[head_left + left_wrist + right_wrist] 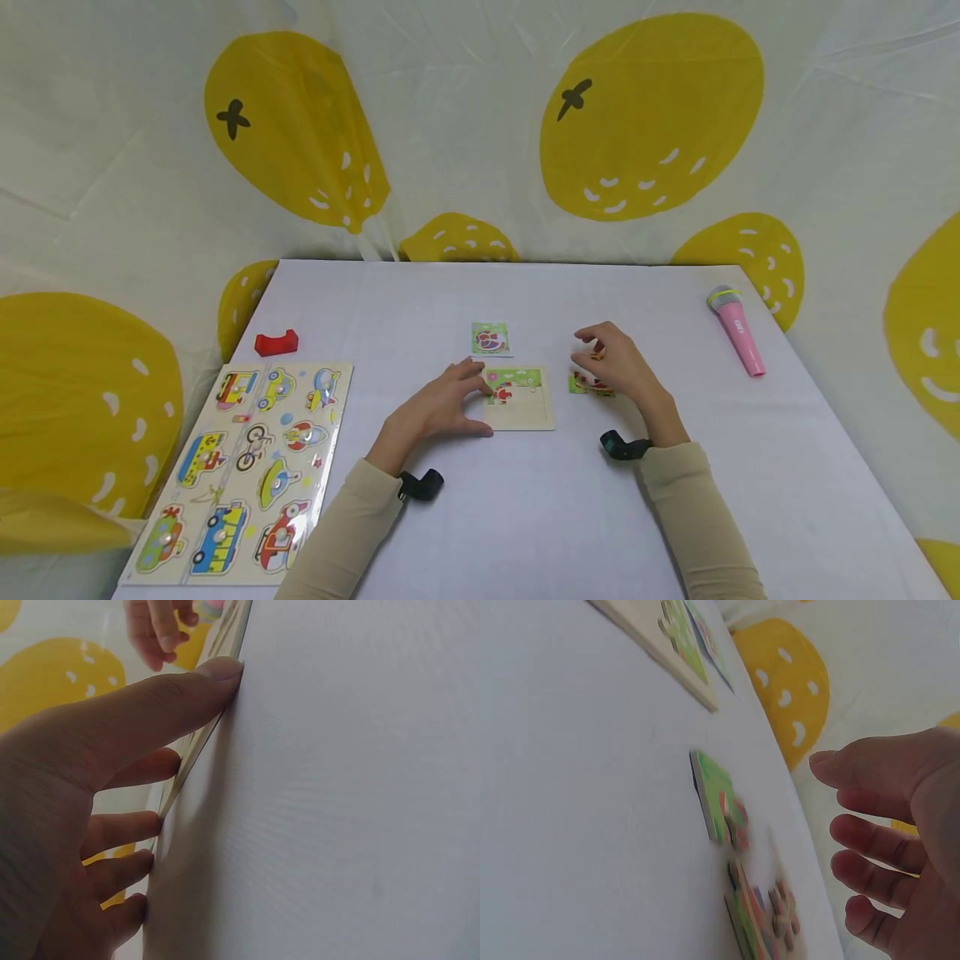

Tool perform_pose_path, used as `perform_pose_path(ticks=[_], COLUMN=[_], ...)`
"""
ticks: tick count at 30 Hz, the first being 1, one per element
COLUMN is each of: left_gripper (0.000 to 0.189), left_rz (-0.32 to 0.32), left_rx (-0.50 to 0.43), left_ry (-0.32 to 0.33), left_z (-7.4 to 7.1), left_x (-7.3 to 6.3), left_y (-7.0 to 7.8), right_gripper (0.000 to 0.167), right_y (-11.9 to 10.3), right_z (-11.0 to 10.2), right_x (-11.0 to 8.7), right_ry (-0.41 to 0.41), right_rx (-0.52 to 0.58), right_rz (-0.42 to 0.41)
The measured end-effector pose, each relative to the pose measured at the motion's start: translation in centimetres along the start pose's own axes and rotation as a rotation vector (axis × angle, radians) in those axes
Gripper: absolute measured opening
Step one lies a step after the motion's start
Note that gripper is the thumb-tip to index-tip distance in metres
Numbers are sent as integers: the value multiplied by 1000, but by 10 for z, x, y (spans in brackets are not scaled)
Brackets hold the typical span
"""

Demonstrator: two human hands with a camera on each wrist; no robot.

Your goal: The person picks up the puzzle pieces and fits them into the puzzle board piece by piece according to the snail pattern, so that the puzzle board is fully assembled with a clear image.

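Observation:
A small wooden puzzle tray (528, 417) lies on the table with a few picture pieces (501, 393) fitted in its upper left. My left hand (448, 398) rests at the tray's left side, fingers spread, its thumb touching the near edge. In the left wrist view the thumb and index finger meet the thin tray rim (196, 742). My right hand (617, 362) hovers to the right, fingers loosely bent with nothing between them. Beneath it are several loose puzzle pieces (579, 385), partly hidden; in the right wrist view these green and red pieces (718, 787) lie apart from the fingers (866, 832).
A small picture card (491, 339) lies behind the tray. On the left are a large vehicle peg puzzle (247, 483) and a red notched block (276, 342). A pink toy microphone (738, 333) lies at the far right. A patterned curtain hangs behind the table.

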State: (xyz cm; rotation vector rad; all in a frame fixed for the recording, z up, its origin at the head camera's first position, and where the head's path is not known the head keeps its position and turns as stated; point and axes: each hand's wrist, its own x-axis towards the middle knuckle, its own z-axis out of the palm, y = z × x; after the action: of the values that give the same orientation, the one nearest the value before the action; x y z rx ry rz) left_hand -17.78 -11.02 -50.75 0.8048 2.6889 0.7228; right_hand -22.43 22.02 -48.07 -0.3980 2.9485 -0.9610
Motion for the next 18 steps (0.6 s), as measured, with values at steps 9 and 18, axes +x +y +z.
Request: perform_pose_path(ticks=[9,18], left_gripper=[59,60], left_rz=[-11,-10], left_rx=[3,15], left_ry=[-3,1], left_z=[0,1], left_x=[0,0], left_y=[1,1], right_gripper=[47,52], right_y=[23,29], right_z=[-7,-15], right_x=[1,-3], right_ry=[-53,-124], right_rx=[-23,-62], right_rz=[94,155])
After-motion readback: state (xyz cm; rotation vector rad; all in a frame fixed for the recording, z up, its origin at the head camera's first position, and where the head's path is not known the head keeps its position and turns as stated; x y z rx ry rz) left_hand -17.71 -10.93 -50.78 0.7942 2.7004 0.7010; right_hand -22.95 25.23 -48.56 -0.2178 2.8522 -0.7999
